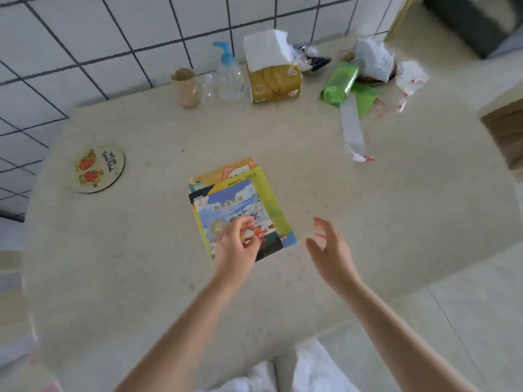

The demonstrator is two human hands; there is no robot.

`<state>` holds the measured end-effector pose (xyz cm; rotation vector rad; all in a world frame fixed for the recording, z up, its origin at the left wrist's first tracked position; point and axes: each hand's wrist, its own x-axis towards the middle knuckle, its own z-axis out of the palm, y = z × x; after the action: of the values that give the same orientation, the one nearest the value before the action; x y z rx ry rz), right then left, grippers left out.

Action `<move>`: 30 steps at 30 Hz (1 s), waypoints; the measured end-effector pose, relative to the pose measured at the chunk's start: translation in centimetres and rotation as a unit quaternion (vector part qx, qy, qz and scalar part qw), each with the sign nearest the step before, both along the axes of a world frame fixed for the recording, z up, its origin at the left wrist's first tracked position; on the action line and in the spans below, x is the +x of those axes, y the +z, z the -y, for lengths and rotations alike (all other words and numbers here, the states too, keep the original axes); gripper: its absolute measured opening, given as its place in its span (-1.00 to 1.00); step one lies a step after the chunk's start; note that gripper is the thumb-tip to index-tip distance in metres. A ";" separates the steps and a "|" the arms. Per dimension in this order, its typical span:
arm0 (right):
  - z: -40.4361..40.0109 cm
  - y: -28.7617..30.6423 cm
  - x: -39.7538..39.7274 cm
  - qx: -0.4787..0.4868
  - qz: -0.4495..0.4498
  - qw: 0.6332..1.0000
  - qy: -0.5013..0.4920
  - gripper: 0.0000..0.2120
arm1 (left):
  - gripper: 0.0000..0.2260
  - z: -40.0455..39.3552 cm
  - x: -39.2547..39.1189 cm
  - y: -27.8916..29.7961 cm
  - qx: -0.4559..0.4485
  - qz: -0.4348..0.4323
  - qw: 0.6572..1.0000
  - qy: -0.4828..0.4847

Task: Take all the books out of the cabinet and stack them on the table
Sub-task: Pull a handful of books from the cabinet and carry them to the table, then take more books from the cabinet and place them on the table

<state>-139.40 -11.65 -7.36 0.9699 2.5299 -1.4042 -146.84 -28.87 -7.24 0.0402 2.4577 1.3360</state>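
Observation:
A loose stack of thin picture books (237, 205) lies in the middle of the pale table (141, 250). The top book has a blue cover; a green one and an orange one stick out beneath it. My left hand (236, 247) hovers over the stack's near edge with fingers curled loosely and nothing in them. My right hand (331, 250) is off to the right of the stack, above the table, fingers spread and empty. The cabinet is not in view.
A round coaster (99, 168) lies at the left. Along the tiled wall stand a paper cup (185, 86), a pump bottle (229, 77) and a tissue pack (273, 69). A green bag roll (339, 83) and crumpled wrappers (376, 60) sit at the back right.

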 end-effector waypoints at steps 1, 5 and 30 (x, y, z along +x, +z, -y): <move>-0.1 0.2 1.4 0.002 -0.009 1.000 -0.022 -0.58 | -0.74 -0.8 1.3 0.1 0.017 0.001 0.999 -0.031; -1.3 0.9 7.8 0.020 -0.043 0.993 -0.104 -0.63 | -0.75 -3.7 5.4 0.8 0.054 -0.005 0.985 -0.163; 7.1 0.5 72.7 -0.052 0.050 0.762 -0.643 -0.63 | -0.81 -19.0 61.4 -2.6 -0.066 0.061 0.666 -0.740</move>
<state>-66.70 -18.77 -6.81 2.8849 1.4559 -1.4749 -85.41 -9.86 -9.79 1.4651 1.4093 0.3137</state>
